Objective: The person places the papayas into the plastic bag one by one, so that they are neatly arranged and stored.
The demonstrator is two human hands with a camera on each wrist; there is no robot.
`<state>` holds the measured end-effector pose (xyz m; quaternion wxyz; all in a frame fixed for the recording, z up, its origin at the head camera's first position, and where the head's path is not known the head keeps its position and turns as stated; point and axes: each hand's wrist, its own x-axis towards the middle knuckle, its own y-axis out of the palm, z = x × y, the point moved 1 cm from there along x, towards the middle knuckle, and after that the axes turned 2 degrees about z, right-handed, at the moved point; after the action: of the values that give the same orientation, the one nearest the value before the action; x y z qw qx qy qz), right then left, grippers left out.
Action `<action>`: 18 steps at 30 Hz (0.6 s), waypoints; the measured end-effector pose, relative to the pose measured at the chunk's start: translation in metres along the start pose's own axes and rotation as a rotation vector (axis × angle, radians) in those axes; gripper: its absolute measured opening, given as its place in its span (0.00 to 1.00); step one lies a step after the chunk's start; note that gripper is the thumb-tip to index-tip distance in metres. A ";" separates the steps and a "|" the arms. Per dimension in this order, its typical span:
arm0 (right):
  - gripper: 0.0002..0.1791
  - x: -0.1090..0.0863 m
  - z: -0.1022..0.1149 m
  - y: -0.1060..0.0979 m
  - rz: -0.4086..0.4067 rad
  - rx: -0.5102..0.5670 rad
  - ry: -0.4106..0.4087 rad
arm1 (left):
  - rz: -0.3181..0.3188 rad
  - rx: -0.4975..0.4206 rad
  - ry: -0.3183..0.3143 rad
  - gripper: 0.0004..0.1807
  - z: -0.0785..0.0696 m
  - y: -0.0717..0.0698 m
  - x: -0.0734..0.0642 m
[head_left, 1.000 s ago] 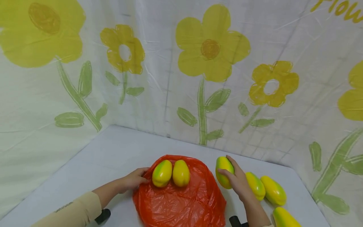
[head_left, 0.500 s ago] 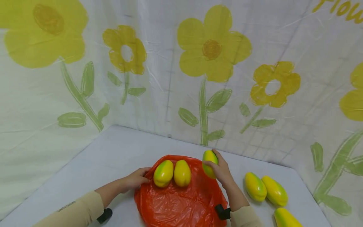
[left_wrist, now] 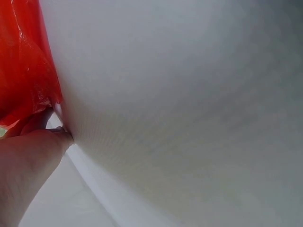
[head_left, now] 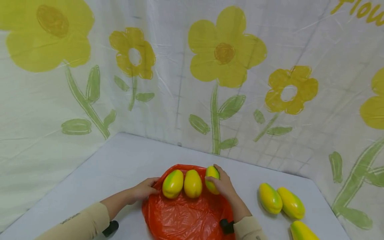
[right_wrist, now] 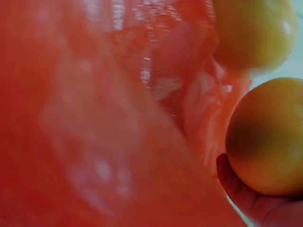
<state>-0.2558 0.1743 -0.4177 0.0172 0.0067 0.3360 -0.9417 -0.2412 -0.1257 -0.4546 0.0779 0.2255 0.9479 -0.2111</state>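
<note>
A red plastic bag (head_left: 186, 216) lies spread on the table, its rim rolled round. Two yellow-green papayas, a left one (head_left: 173, 184) and a middle one (head_left: 193, 184), sit side by side at its far part. My right hand (head_left: 223, 186) grips a third papaya (head_left: 212, 180) at the bag's far right, just right of the middle one. In the right wrist view that papaya (right_wrist: 267, 137) rests against the thumb. My left hand (head_left: 143, 190) pinches the bag's left edge; in the left wrist view its fingers (left_wrist: 35, 124) meet the red plastic, fingertips partly hidden.
Several papayas lie to the right on the white table (head_left: 135, 153): a pair close together, one papaya (head_left: 270, 198) beside another (head_left: 291, 202), and a nearer papaya (head_left: 303, 230) cut by the frame. A curtain (head_left: 168, 100) with printed flowers hangs behind the table.
My right hand has carried its papaya leftward from beside the bag to over its far right part, near the other two. My left hand has kept its hold on the bag's edge.
</note>
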 end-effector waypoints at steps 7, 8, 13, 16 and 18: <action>0.39 -0.002 -0.003 0.008 0.016 -0.033 -0.033 | 0.008 -0.003 0.003 0.28 0.000 -0.001 0.000; 0.39 -0.002 -0.003 0.009 0.016 -0.038 -0.041 | 0.010 -0.005 0.005 0.28 -0.001 -0.001 0.000; 0.40 -0.003 -0.008 0.013 0.035 -0.066 -0.073 | 0.010 -0.003 0.009 0.28 -0.002 -0.001 -0.001; 0.40 -0.003 -0.010 0.015 0.050 -0.077 -0.079 | 0.011 0.001 0.011 0.28 -0.001 -0.001 -0.001; 0.39 -0.003 -0.010 0.017 0.056 -0.088 -0.084 | 0.011 0.001 0.011 0.28 -0.001 -0.001 -0.001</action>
<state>-0.2525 0.1682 -0.4362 0.0576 -0.0240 0.3755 -0.9247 -0.2410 -0.1263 -0.4529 0.0739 0.2316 0.9470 -0.2100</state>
